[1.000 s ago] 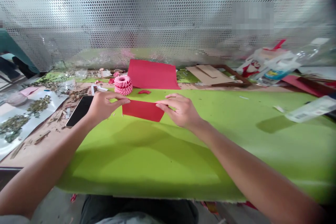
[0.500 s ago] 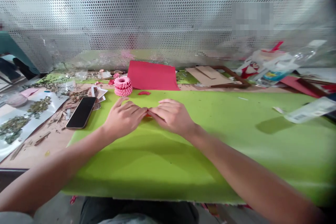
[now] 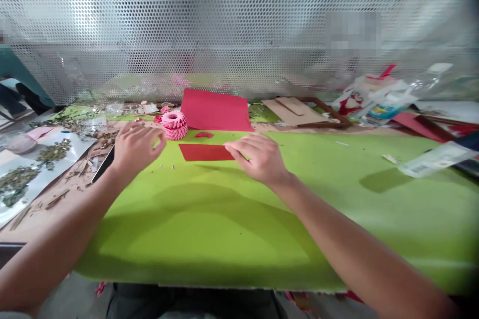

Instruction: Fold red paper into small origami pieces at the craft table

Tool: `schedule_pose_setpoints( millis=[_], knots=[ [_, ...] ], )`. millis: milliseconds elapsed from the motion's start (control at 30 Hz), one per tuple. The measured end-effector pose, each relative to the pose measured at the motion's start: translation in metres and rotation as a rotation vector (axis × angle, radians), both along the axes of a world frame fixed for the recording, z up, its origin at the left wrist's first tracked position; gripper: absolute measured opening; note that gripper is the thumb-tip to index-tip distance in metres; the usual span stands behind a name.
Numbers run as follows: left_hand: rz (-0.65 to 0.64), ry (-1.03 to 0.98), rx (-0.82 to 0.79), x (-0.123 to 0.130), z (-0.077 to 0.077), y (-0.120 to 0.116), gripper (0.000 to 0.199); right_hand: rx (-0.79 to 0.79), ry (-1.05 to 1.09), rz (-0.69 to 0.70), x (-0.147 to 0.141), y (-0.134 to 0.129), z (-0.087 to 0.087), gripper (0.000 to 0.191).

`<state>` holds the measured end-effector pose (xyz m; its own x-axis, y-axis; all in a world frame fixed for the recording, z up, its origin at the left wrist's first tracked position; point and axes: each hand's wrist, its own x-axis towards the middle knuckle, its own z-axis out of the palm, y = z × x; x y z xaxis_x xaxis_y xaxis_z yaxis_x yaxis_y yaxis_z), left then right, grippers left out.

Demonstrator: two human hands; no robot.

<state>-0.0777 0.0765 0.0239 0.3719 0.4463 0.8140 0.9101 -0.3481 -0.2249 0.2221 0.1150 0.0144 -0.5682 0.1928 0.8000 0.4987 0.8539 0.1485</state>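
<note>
A flat red paper strip [image 3: 205, 153] extends leftward from my right hand [image 3: 258, 157]. Thumb and fingers of that hand are pinched on the strip's right end. Off to the left, my left hand [image 3: 136, 147] hovers over the phone [image 3: 104, 163], covering most of it. Its thumb and forefinger curl together into a small ring; whether anything tiny is between the tips is hidden. Just beyond the hands stands a stack of pink pleated paper rings [image 3: 174, 124]. A small red paper scrap [image 3: 204, 134] lies between that stack and the strip.
Green sheeting [image 3: 224, 239] covers the tabletop. A large red sheet [image 3: 217, 109] lies at the back, beside brown cardboard pieces [image 3: 294, 111]. Dried plant bits [image 3: 22, 177] are on white paper at left. A clear plastic sleeve [image 3: 436, 159] and plastic bottle [image 3: 430, 79] are at right.
My hands were together pinching at one spot. My left hand has moved left, away from the right, and the red paper strip now shows between them.
</note>
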Motion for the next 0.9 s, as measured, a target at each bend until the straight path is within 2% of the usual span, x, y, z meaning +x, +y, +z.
schedule_pose_setpoints(
  millis=[100, 200, 300, 400, 533, 567, 633, 733, 800, 900],
  knots=[
    [-0.051, -0.035, -0.047, 0.007, 0.000, -0.004, 0.019, -0.001, -0.040, 0.021, -0.003, 0.000, -0.001, 0.015],
    [-0.156, 0.053, -0.164, 0.037, -0.009, -0.013, 0.028, -0.009, -0.111, 0.064, -0.012, -0.008, -0.003, 0.015],
    [-0.217, 0.128, -0.202, 0.058, -0.019, -0.018, 0.020, -0.006, -0.162, 0.088, -0.017, -0.013, -0.004, 0.014],
    [-0.232, 0.116, -0.199, 0.055, -0.020, -0.018, 0.024, 0.001, -0.161, 0.101, -0.011, -0.009, -0.003, 0.012],
    [-0.194, 0.065, -0.151, 0.034, -0.010, -0.016, 0.021, -0.051, -0.032, 0.021, 0.006, 0.005, 0.001, 0.016],
    [-0.181, 0.049, -0.145, 0.030, -0.008, -0.016, 0.021, -0.119, 0.026, 0.019, 0.009, 0.006, 0.002, 0.016],
    [-0.181, -0.006, -0.152, 0.025, -0.007, -0.014, 0.020, -0.351, 0.104, 0.071, 0.010, 0.005, 0.004, 0.018],
    [-0.237, -0.129, -0.206, 0.027, -0.010, -0.010, 0.020, -0.726, 0.049, 0.139, 0.003, -0.005, 0.003, 0.033],
    [-0.259, -0.193, -0.250, 0.030, -0.013, -0.010, 0.021, -0.863, 0.003, 0.144, -0.004, -0.011, 0.000, 0.032],
    [-0.228, -0.215, -0.267, 0.036, -0.013, -0.013, 0.027, -0.944, 0.055, 0.149, -0.011, -0.015, -0.005, 0.037]
  ],
)
